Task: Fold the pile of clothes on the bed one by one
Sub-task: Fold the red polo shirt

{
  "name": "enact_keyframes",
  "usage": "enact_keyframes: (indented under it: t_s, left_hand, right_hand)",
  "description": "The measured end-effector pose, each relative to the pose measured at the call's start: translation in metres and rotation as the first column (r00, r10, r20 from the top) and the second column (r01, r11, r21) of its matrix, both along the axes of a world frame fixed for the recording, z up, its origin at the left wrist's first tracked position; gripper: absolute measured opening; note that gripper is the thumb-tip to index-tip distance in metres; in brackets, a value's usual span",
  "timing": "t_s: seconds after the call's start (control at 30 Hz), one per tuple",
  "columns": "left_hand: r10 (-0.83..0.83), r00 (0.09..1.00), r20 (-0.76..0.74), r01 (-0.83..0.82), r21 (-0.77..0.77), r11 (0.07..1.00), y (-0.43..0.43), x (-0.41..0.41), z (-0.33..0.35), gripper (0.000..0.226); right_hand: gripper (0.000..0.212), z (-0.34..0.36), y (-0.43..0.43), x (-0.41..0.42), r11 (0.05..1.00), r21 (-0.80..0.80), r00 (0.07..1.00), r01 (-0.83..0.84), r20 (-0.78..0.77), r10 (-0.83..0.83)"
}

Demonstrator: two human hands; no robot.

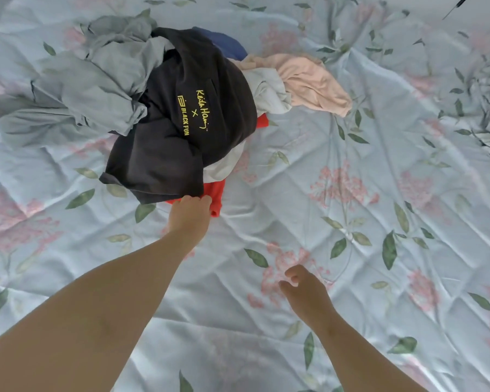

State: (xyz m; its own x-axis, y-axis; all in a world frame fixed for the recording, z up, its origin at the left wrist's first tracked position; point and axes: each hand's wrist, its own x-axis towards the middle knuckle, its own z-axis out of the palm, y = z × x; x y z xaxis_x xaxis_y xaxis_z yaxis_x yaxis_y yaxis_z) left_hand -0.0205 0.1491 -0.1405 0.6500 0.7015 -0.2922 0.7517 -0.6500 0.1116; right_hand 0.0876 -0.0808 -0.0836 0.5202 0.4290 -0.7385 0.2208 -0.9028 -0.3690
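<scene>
The left hand [191, 215] is pinching the near edge of the pile of clothes [164, 97] on the bed [351, 222], where the black shirt [176, 137] overlaps a red garment [217, 193] (which one, unclear), likely to draw one free; the right hand [306, 292] is hovering relaxed, empty.

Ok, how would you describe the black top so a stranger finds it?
On the flowered bedsheet lies a heap of clothes. The black top drapes over its middle, between grey fabric and a peach garment. Only it carries yellow lettering.
</scene>
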Motion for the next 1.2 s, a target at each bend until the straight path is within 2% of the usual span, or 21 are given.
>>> enact_keyframes:
  t_s: [0.13, 0.27, 0.5, 0.6, 0.67, 0.73, 0.77, 0.83, 0.9, 0.97, 1.07, 1.2]
  left_hand:
    - [0.100, 0.978, 0.185, -0.076, -0.134, 0.988, -0.006, 0.003, 0.041, 0.021]
    - [0.226, 0.934, 0.277, -0.157, -0.253, 0.955, -0.004, -0.002, 0.105, 0.028]
    - [0.294, 0.840, 0.456, -0.110, -0.388, 0.915, -0.058, 0.009, 0.226, 0.020]
    - [0.350, 0.746, 0.567, -0.060, -0.466, 0.882, -0.098, 0.018, 0.274, 0.015]
    - [0.415, 0.663, 0.623, -0.018, -0.541, 0.841, -0.126, 0.023, 0.307, 0.017]
    - [0.523, 0.539, 0.661, 0.043, -0.642, 0.766, -0.153, 0.029, 0.338, 0.020]
    - [0.583, 0.471, 0.663, 0.084, -0.691, 0.718, -0.166, 0.032, 0.353, 0.022]
    - [0.665, 0.361, 0.653, 0.179, -0.749, 0.638, -0.192, 0.039, 0.381, 0.023]
    - [0.703, 0.295, 0.648, 0.258, -0.762, 0.594, -0.215, 0.047, 0.405, 0.023]
    - [0.720, 0.247, 0.649, 0.280, -0.759, 0.588, -0.235, 0.054, 0.426, 0.022]
    - [0.725, 0.194, 0.661, 0.295, -0.744, 0.600, -0.255, 0.059, 0.448, 0.019]
    - [0.710, 0.166, 0.685, 0.325, -0.717, 0.616, -0.267, 0.063, 0.464, 0.016]
  right_hand:
    - [0.035, 0.020, -0.007, -0.009, 0.999, 0.028, 1.000, 0.027, -0.014, -0.027]
    - [0.033, 0.051, -0.009, -0.018, 0.991, 0.128, 0.999, 0.045, -0.028, -0.041]
    - [0.030, 0.132, -0.015, -0.017, 0.910, 0.409, 0.997, 0.074, -0.043, -0.062]
    - [0.030, 0.174, -0.024, -0.008, 0.820, 0.568, 0.997, 0.070, -0.077, -0.032]
    - [0.039, 0.199, -0.036, 0.002, 0.758, 0.652, 1.000, 0.023, -0.019, -0.014]
    - [0.049, 0.219, -0.053, 0.017, 0.726, 0.688, 0.998, -0.008, 0.054, -0.040]
    - [0.047, 0.228, -0.063, 0.025, 0.716, 0.698, 0.995, -0.021, 0.081, -0.050]
    - [0.023, 0.243, -0.085, 0.042, 0.685, 0.721, 0.990, -0.101, 0.140, -0.002]
    - [0.022, 0.258, -0.105, 0.058, 0.662, 0.733, 0.979, -0.158, 0.204, 0.007]
    - [0.022, 0.276, -0.125, 0.074, 0.618, 0.779, 0.985, -0.101, 0.165, -0.047]
    - [0.011, 0.307, -0.149, 0.097, 0.543, 0.838, 0.989, 0.043, 0.041, -0.142]
    - [0.016, 0.353, -0.172, 0.121, 0.347, 0.917, 0.971, 0.199, -0.137, -0.194]
